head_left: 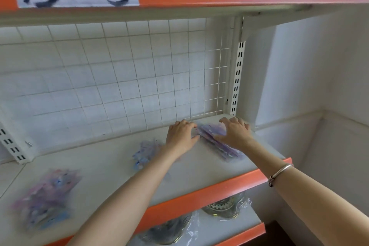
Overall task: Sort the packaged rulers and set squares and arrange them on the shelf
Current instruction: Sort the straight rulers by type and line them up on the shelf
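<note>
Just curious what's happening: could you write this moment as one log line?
left hand, right hand on purple packs | place: shelf back right | blue packs, pink pile not held

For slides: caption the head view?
Left hand and right hand touch a purple packet stack near the shelf's right end; blue pile and pink pile lie leftward.
</note>
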`<action>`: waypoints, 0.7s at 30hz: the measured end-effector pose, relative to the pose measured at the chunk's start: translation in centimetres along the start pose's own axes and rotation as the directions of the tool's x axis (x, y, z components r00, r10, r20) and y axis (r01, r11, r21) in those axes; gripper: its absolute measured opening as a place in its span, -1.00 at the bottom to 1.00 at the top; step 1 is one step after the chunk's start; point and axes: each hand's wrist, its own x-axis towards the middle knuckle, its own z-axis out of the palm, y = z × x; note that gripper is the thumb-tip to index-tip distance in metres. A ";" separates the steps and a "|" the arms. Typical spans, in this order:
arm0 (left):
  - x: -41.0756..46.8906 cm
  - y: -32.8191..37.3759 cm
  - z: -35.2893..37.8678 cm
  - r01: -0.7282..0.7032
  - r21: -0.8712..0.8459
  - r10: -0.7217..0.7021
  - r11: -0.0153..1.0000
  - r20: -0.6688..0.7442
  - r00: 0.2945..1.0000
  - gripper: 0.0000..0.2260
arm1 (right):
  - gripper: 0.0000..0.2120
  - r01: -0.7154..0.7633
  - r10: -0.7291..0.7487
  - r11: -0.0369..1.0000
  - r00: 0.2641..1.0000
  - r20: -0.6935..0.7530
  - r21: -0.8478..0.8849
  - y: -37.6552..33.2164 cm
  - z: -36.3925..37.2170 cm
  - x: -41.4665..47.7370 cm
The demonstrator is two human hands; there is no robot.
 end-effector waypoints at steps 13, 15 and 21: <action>1.9 2.2 4.5 0.130 0.059 -0.136 0.990 0.099 0.986 -0.50 | -0.16 0.031 -0.050 0.996 0.967 0.251 0.078 0.7 2.2 0.9; 1.8 1.6 4.3 0.147 0.111 -0.157 0.983 0.095 0.983 -0.48 | -0.24 0.031 -0.049 0.997 0.968 0.246 0.077 0.2 2.2 1.1; 1.6 0.0 3.4 0.177 0.097 -0.186 0.979 0.082 0.979 -0.48 | -0.36 0.099 -0.120 0.990 0.967 0.225 0.103 -1.2 2.3 1.6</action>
